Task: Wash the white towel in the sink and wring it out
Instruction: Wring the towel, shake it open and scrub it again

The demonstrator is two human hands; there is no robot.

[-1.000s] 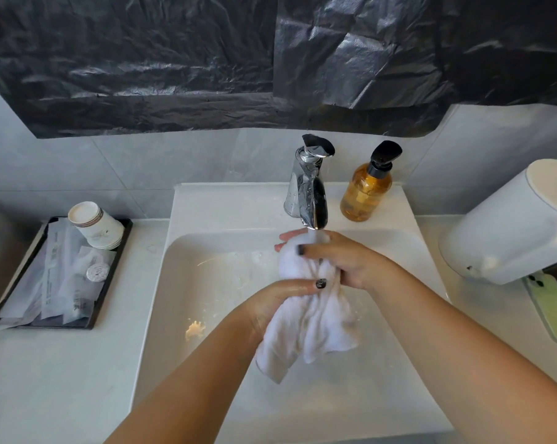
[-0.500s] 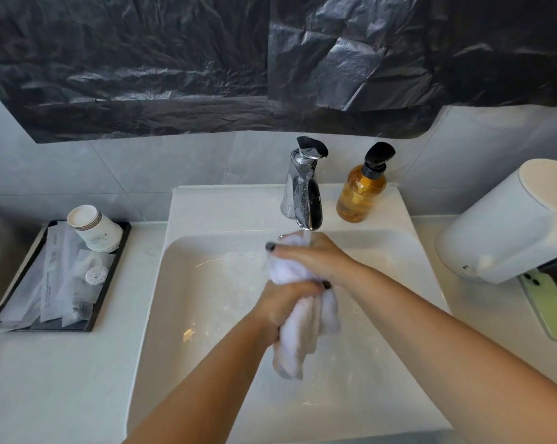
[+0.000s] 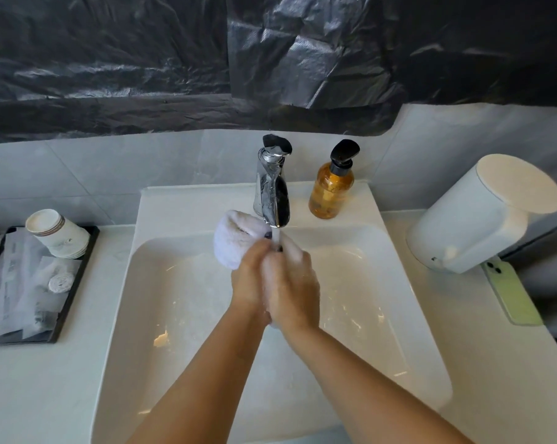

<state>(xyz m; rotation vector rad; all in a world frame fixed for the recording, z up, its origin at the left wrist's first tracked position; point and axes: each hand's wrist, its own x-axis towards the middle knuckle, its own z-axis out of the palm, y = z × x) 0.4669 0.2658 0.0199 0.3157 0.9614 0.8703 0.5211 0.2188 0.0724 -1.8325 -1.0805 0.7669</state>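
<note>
Over the white sink, both hands are clamping together on the white towel under the chrome faucet; left hand and right hand are squeezing, towel bunching out up-left past the fingers.

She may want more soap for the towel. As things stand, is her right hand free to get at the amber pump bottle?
Probably not right away. The right hand is clasped with the left hand around the white towel under the faucet. The amber pump bottle stands unobstructed on the sink ledge, so letting go would open the way.
</note>
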